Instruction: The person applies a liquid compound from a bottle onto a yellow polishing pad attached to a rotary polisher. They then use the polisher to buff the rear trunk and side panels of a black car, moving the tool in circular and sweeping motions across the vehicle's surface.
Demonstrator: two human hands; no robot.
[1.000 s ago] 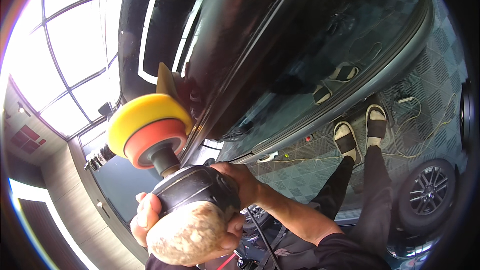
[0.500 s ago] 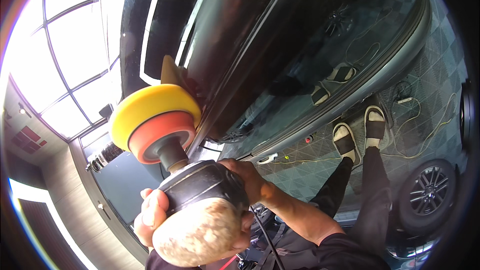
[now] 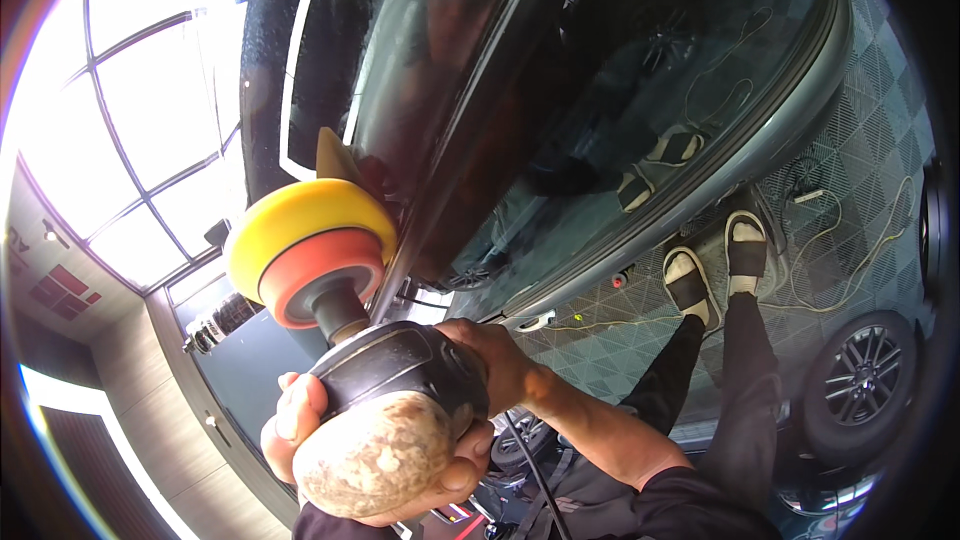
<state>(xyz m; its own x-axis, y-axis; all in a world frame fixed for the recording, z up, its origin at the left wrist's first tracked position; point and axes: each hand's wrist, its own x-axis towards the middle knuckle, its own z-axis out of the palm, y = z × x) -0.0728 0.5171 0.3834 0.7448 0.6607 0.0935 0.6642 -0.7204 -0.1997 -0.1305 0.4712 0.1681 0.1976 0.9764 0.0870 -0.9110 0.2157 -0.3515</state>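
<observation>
In the lower left of the view I hold a polisher (image 3: 395,365) with a black body and a stained, pale rounded end. Its yellow foam pad (image 3: 345,195) sits on a red backing plate (image 3: 320,270) and faces up and away, beside the dark car body (image 3: 400,130). I cannot tell whether pad and car touch. My left hand (image 3: 290,425) cups the pale end from beneath, fingers showing on both sides of it. My right hand (image 3: 490,355) grips the right side of the black body. A black cord (image 3: 535,475) runs down below the polisher.
The car's dark window (image 3: 600,130) fills the middle and right. My sandaled feet (image 3: 745,250) stand on a narrow ledge beside the car. A pale cable (image 3: 835,305) lies over the tiled floor (image 3: 875,120), near a wheel (image 3: 860,385). Bright window panes (image 3: 150,140) are at left.
The polisher, with both hands still on it, has shifted slightly left, its pad a little lower. The car and surroundings have moved slightly in the view.
</observation>
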